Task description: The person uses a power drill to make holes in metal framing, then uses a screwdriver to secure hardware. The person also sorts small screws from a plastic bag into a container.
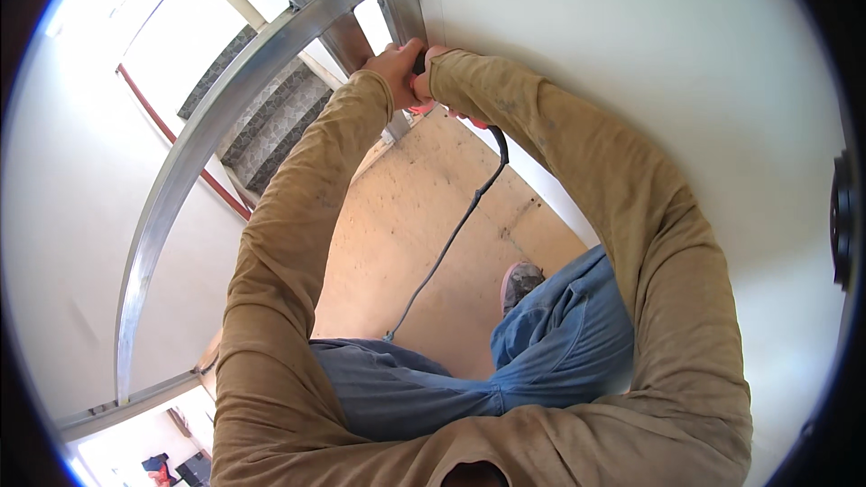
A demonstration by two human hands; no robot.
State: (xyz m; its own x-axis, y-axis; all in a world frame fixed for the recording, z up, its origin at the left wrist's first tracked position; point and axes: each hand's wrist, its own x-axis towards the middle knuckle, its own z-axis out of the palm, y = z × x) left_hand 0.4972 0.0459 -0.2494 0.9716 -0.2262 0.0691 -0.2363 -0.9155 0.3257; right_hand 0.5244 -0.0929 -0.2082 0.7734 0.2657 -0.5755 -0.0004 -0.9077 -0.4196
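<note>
Both of my arms stretch forward to the corner where a metal frame point(329, 11) meets the white wall panel point(631, 45). Between my hands is a red and black corded power tool point(482, 124), mostly hidden by my hands and right sleeve, so its exact kind does not show. My left hand point(393, 68) is closed around its front part, close to the metal upright point(397, 0). Only parts of my right hand point(423, 86) show past the cuff; its fingers wrap the tool's body. From the tool's rear a black cord point(473, 203) runs down toward my legs.
A curved-looking metal rail point(194, 140) crosses the left side. Beyond it are grey patterned steps point(275, 117) and a dark red rail point(153, 104). Below me lies a tan board floor point(406, 234) with dark specks. A black round fixture point(841, 216) sits at the far right.
</note>
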